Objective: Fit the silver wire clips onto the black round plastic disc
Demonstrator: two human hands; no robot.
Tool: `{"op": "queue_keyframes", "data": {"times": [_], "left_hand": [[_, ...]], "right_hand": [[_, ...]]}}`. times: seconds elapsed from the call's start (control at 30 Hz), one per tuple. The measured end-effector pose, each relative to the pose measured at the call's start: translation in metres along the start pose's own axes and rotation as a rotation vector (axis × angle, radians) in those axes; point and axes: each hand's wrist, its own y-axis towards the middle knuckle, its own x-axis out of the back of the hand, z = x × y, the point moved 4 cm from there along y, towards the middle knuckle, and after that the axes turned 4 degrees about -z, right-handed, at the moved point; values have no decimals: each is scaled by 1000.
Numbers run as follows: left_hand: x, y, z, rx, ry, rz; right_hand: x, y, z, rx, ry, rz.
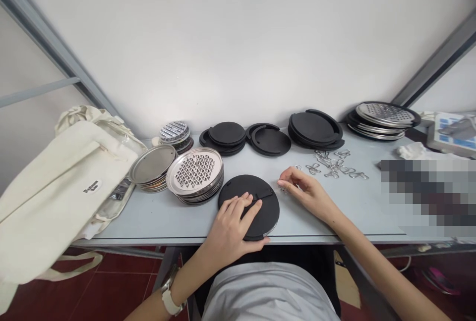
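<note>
My left hand (pixel 232 222) is on a round black disc (pixel 266 212) at the table's front edge. Its fingers lie across the top and the thumb presses at the near rim. A small slot and a raised tab show on the disc. To the right of it, my right hand (pixel 303 192) is pinched, thumb against fingertips, on a small shiny wire clip (pixel 282 190), mostly hidden by the fingers. Behind that hand lie several loose bent-wire clips (pixel 334 163). Left of the disc is a stack of round metal grater plates (pixel 195 171).
Plain metal discs (pixel 153 164) and a smaller grater stack (pixel 174 132) sit left. Along the wall are black discs and rings (pixel 226 133), (pixel 315 128) and a grater stack (pixel 386 113). A cream bag (pixel 55 172) covers the left end; a white box (pixel 451 133) stands right.
</note>
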Motion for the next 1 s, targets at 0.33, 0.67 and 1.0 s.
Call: {"op": "queue_keyframes", "data": {"times": [0.33, 0.67, 1.0], "left_hand": [[-1, 0, 0, 4, -13, 16], [0, 0, 0, -2, -8, 8], [-1, -1, 1, 1, -4, 7]], "right_hand": [[-3, -2, -7, -95, 70, 4], [-7, 0, -15, -19, -51, 27], [-1, -1, -3, 59, -111, 0]]}}
